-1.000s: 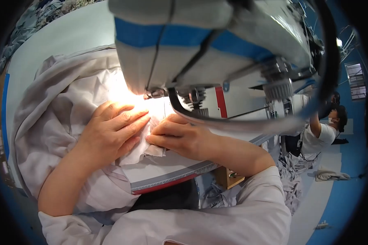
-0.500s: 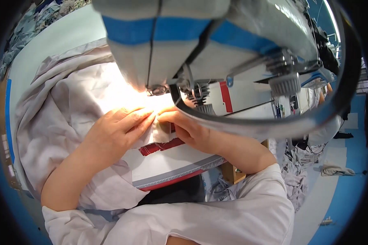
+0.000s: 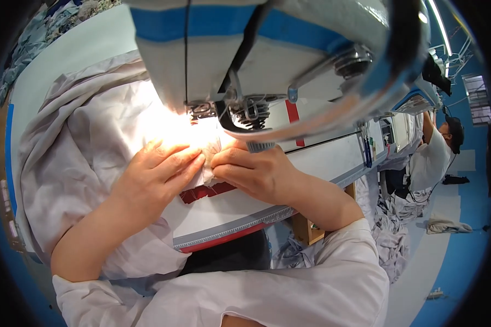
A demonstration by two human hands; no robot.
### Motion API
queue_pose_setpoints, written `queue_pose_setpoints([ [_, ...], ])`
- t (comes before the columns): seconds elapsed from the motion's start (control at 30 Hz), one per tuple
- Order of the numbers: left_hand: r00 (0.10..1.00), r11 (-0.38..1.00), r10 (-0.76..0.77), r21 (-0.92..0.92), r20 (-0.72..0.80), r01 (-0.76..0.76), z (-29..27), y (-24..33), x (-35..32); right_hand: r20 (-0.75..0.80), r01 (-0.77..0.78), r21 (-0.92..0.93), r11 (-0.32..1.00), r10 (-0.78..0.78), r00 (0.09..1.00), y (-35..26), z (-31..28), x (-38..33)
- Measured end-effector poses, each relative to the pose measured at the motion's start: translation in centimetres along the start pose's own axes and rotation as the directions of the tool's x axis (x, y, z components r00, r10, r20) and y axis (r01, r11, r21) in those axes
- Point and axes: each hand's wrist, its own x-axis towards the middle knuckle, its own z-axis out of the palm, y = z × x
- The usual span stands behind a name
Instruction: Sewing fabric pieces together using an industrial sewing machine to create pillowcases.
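Observation:
Pale grey-white fabric (image 3: 84, 133) lies in loose folds across the left of the sewing table, running in under the sewing machine (image 3: 202, 60). My left hand (image 3: 157, 177) presses and pinches the fabric just in front of the brightly lit needle area. Close beside it, my right hand (image 3: 259, 170) has thumb and fingers closed on the fabric's edge. Between the fingertips of both hands the cloth is bunched into a small fold. Glare from the lamp washes out the part beneath the needle. The needle tip cannot be made out.
A red strip (image 3: 206, 192) lies on the white tabletop (image 3: 218, 218) by my hands. Along the front edge runs a measuring tape (image 3: 229, 228). Piled cloth (image 3: 390, 240) lies at the right, with another person (image 3: 433, 152) farther off. More scraps (image 3: 35, 41) are heaped at the far left.
My right hand has turned and drawn slightly toward the right, its fingers bunching the fabric edge. The left hand stays nearly in place. My view has shifted a little, showing more of the other person.

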Motion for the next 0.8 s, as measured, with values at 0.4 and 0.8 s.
queue_pose_setpoints([
  [0.4,0.999,0.999,-0.044,0.02,-0.01,0.044,0.0,-0.9,0.8,0.001,-0.12,-0.008,0.993,0.12,0.993,0.6,0.5,0.6],
  [0.8,0.998,0.995,0.017,0.099,-0.06,-0.011,0.0,-2.6,0.7,0.149,-0.236,-0.099,0.967,0.248,0.957,0.5,0.2,1.6],
])
